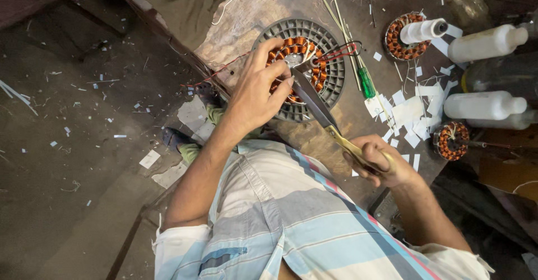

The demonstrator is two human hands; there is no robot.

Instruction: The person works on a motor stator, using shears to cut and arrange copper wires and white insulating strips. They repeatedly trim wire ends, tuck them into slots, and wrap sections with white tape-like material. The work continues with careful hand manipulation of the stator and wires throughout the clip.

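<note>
A round grey motor housing [335,81] with copper-wound stator coils [298,46] lies on the worn wooden workbench [258,17]. My left hand [256,87] rests on the coils, fingers spread and pinching at the windings. My right hand [380,162] grips the brass-coloured handles of large scissors [314,102], whose blades point up and left into the stator beside my left fingers. Red and black wires [342,50] loop off the stator's right side.
A green-handled screwdriver [366,82] lies right of the housing. White paper scraps [412,112] litter the bench. Two more wound stators [404,36] [451,140] and several white plastic bottles [485,105] stand at the right. A dusty floor lies to the left.
</note>
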